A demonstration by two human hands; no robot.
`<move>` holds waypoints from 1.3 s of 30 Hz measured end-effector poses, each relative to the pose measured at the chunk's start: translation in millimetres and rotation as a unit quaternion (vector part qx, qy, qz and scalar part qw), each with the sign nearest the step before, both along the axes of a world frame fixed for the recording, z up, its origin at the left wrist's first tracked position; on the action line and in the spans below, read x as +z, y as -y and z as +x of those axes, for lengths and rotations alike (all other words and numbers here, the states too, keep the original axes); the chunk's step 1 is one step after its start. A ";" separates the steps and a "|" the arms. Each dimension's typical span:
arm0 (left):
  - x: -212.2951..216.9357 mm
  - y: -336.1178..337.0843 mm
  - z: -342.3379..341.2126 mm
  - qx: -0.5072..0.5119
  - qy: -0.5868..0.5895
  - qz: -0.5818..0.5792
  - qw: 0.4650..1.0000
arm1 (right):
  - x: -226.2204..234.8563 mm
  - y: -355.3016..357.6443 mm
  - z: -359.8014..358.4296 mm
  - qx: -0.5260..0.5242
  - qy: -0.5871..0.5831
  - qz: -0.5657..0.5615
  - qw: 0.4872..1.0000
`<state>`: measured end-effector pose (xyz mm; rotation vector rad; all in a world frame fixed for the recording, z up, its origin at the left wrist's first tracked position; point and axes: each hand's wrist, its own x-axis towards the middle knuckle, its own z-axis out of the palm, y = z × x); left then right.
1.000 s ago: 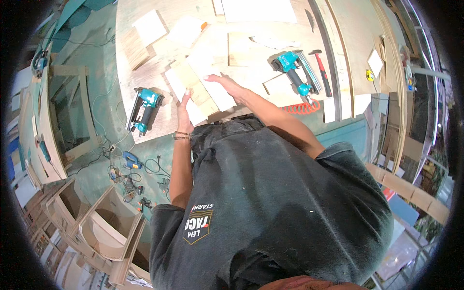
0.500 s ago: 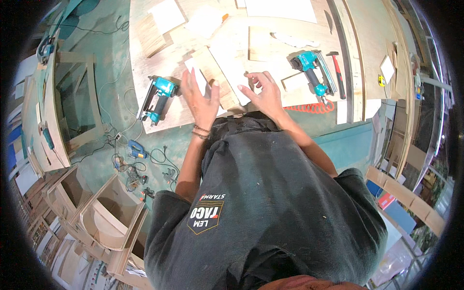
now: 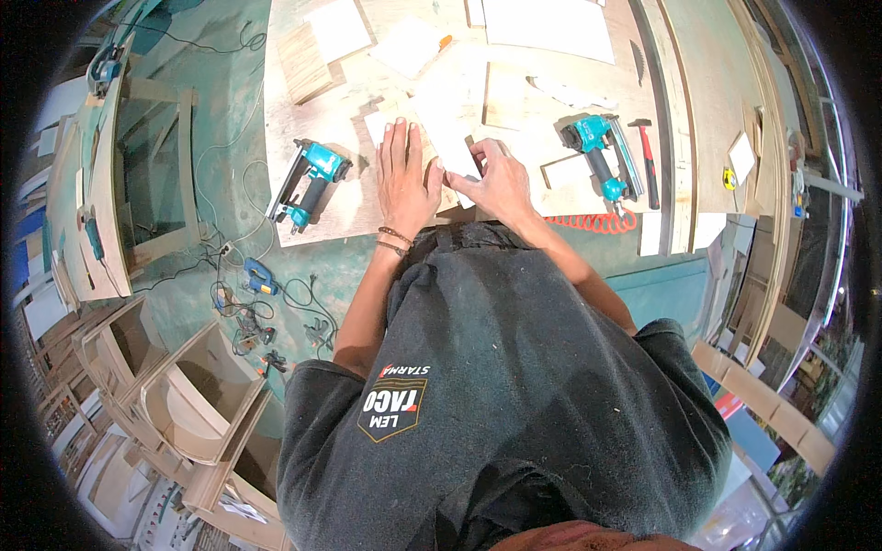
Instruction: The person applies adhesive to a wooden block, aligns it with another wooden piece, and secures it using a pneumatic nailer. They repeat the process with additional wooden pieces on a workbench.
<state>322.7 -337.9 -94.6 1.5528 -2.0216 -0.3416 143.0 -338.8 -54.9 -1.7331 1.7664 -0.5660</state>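
Note:
My left hand (image 3: 407, 179) lies flat, fingers stretched out and together, on a short wooden board (image 3: 393, 108) near the table's front edge. Beside it my right hand (image 3: 502, 184) curls round the near end of a long white-faced board (image 3: 447, 115). Its thumb is on the left edge and its fingertips on the right edge. The two thumbs come close together. A teal air nailer (image 3: 312, 179) lies left of my left hand. Another teal air nailer (image 3: 597, 151) rests to the right of my right hand.
A red-handled hammer (image 3: 648, 165) lies past the right nailer, and an orange coiled hose (image 3: 593, 223) runs along the front edge. Wood pieces (image 3: 305, 69) and white panels (image 3: 548, 29) lie at the back. Power tools and cords (image 3: 260, 277) are on the floor, left.
My left hand has come down flat onto the wooden board and moved right. My right hand has closed on the white-faced board's near end. The whole view has shifted slightly.

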 end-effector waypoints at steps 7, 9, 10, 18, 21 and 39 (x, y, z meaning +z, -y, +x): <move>-0.7 -1.5 0.4 0.010 -0.004 -0.004 1.000 | -39.1 21.1 -35.0 -0.128 0.422 0.040 0.897; -3.0 -1.1 3.6 0.013 -0.004 0.001 1.000 | -48.8 33.4 -58.7 -0.181 0.354 0.020 0.917; 1.4 -1.2 -0.5 0.042 -0.027 0.015 0.999 | -69.9 38.3 -75.5 -0.204 0.317 -0.006 0.926; 5.7 8.1 -15.2 0.137 -0.079 0.050 0.986 | -101.7 24.5 -151.2 -0.075 0.044 -0.022 0.996; -2.1 5.3 -12.5 0.145 -0.132 0.048 0.979 | -85.8 3.9 -167.6 0.066 -0.168 0.008 0.983; 8.5 -8.9 5.9 0.166 -0.179 0.088 0.966 | -36.6 -1.3 -213.6 0.252 -0.263 0.058 0.930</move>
